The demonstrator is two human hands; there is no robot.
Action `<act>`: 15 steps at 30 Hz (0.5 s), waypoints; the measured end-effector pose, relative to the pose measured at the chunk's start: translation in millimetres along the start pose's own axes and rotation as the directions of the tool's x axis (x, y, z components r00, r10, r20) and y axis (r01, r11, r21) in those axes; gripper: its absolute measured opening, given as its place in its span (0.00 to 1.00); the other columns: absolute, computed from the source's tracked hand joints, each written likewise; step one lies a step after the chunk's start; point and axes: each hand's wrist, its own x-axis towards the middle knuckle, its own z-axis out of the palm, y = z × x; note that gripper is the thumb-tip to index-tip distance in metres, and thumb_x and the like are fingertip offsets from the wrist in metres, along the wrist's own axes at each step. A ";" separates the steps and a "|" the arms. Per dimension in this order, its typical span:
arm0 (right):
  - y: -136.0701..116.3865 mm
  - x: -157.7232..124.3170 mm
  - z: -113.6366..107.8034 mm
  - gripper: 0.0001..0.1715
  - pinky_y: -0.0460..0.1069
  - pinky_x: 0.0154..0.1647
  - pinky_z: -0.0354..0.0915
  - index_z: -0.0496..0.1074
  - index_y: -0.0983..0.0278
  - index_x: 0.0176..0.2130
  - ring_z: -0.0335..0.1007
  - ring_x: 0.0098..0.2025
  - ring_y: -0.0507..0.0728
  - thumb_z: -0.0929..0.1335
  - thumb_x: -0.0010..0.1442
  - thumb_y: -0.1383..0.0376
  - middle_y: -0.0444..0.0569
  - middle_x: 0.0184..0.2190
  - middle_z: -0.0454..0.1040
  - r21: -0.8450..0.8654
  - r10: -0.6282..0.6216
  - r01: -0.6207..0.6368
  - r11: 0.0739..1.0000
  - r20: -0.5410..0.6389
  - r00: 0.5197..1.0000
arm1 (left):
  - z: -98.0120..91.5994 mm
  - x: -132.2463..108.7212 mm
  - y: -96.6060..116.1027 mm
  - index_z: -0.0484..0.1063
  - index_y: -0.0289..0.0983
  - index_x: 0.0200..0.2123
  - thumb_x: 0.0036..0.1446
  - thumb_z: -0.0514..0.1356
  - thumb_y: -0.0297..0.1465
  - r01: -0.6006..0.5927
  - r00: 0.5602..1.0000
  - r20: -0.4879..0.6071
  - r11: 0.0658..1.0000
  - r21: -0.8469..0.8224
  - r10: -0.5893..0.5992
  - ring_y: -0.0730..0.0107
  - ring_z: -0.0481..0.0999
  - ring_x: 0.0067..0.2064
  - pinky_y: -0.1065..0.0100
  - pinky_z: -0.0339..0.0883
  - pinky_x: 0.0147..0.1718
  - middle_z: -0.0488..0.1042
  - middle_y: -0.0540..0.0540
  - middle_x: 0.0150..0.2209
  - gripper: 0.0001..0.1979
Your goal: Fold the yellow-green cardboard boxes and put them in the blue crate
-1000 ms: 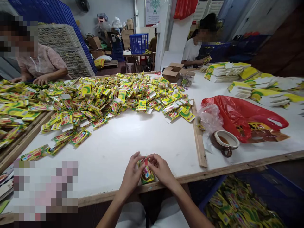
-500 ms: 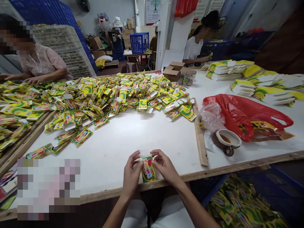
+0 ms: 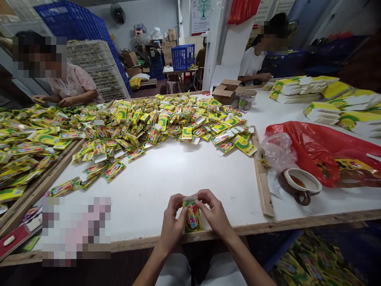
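Head camera: sole view, worn on the person's head above the near side of the worktop (image 3: 160, 174).
Facing: forward and down.
Left hand (image 3: 175, 218), right hand (image 3: 214, 214): close, low centre, seen from above and behind.
Lap (image 3: 175, 271): very near, cut by bottom edge.
Back wall (image 3: 153, 16): well beyond, at top.

No wording reads clearly: the lettering (image 3: 192, 217) on the box (image 3: 197, 227) at the near edge of the tabletop (image 3: 166, 171) is too small (so is the print on the poster (image 3: 200, 24) beyond the far edge).
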 end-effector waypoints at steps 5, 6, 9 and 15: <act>-2.3 -8.5 4.2 0.05 0.49 0.41 0.65 0.68 0.62 0.38 0.69 0.39 0.56 0.66 0.60 0.63 0.47 0.35 0.73 -0.034 -0.047 0.046 0.998 -0.033 0.998 | 0.7 -1.6 5.2 0.72 0.36 0.35 0.57 0.58 0.31 -0.001 1.000 -0.013 0.996 0.085 0.002 0.63 0.75 0.43 0.64 0.67 0.44 0.76 0.43 0.38 0.05; -2.5 -9.6 4.2 0.06 0.49 0.41 0.65 0.68 0.62 0.38 0.69 0.39 0.56 0.66 0.60 0.62 0.47 0.35 0.73 -0.033 -0.047 0.045 0.998 -0.039 0.998 | 1.5 -2.0 5.4 0.72 0.36 0.34 0.56 0.59 0.31 0.000 1.000 -0.028 0.996 0.084 0.003 0.63 0.75 0.42 0.64 0.67 0.44 0.76 0.43 0.38 0.05; -2.4 -11.0 3.9 0.08 0.49 0.41 0.65 0.70 0.62 0.38 0.69 0.39 0.56 0.65 0.61 0.61 0.48 0.35 0.74 -0.053 -0.050 0.048 0.997 -0.021 0.999 | 4.6 -3.4 5.0 0.72 0.36 0.34 0.56 0.59 0.32 0.013 0.999 -0.051 0.997 0.076 -0.009 0.64 0.75 0.42 0.65 0.68 0.43 0.76 0.43 0.38 0.06; -8.7 -3.9 4.7 0.07 0.49 0.38 0.64 0.72 0.64 0.34 0.68 0.34 0.56 0.66 0.59 0.62 0.47 0.30 0.73 -0.141 -0.045 0.041 0.989 -0.024 0.999 | 7.6 1.3 5.0 0.73 0.36 0.35 0.56 0.58 0.33 0.062 0.995 -0.082 0.993 0.100 -0.054 0.67 0.74 0.37 0.68 0.67 0.38 0.76 0.45 0.34 0.07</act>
